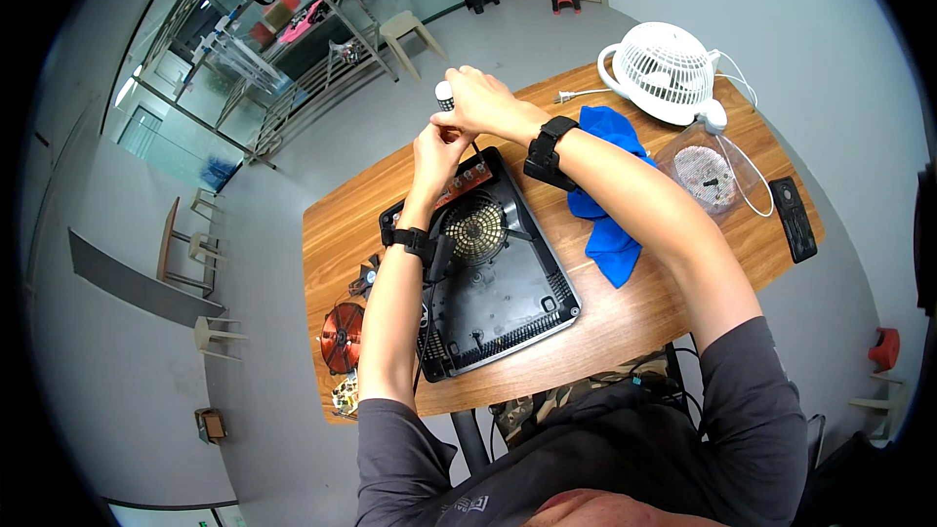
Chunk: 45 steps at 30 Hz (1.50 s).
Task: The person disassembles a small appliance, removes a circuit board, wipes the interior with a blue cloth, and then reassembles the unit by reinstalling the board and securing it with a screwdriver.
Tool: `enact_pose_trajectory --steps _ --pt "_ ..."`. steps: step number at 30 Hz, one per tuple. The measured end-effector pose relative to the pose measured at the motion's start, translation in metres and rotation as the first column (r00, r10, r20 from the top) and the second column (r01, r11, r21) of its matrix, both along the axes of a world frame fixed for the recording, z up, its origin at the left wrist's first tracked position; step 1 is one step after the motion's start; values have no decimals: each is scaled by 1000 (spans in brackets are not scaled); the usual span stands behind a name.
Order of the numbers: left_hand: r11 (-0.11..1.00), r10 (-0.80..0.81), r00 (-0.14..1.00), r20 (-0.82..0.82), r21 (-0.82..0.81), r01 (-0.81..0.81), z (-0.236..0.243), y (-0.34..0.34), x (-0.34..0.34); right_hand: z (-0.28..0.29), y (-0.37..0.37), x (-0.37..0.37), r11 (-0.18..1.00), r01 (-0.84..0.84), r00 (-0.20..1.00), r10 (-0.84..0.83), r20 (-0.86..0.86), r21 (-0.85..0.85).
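Note:
A screwdriver (445,96) with a white and black handle is gripped in my right hand (476,101), over the far edge of an open appliance housing. Just below it, my left hand (436,153) has its fingers pinched together; what they hold is hidden. The black housing (493,303) lies on the table with its inside up, showing a round vent grille near its middle. Along its far edge runs a reddish-brown panel strip (467,182), partly covered by my left hand.
On the wooden table (634,317) a copper coil (342,338), a small black fan (364,276) and a circuit board (346,396) lie left. Right are a blue cloth (613,244), a white fan (664,68), its mesh-covered part (705,179) and a black tray (792,219).

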<state>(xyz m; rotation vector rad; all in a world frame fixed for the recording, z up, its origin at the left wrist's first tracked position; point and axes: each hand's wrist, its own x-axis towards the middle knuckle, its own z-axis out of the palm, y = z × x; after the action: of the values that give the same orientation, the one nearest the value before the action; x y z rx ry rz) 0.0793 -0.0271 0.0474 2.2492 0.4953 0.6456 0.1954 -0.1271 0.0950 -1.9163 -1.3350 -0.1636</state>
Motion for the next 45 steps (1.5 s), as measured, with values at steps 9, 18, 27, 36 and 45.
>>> enact_pose_trajectory --steps 9,18,27,36,45 --pt "1000 -8 991 131 -16 11 4 2 -4 7 7 2 996 -60 998 61 -3 60" --pt "961 -101 990 -99 249 123 11 32 -66 51 -3 -26 979 -124 991 130 -24 162" --pt "995 13 986 -165 96 3 0 44 -149 61 25 -96 960 -253 964 260 -46 119" --pt "997 72 992 -107 35 -68 -13 60 -195 57 53 -146 939 -334 941 337 -25 84" --pt "994 88 992 -93 69 -82 -21 66 -219 53 66 -169 928 -372 926 374 -60 33"
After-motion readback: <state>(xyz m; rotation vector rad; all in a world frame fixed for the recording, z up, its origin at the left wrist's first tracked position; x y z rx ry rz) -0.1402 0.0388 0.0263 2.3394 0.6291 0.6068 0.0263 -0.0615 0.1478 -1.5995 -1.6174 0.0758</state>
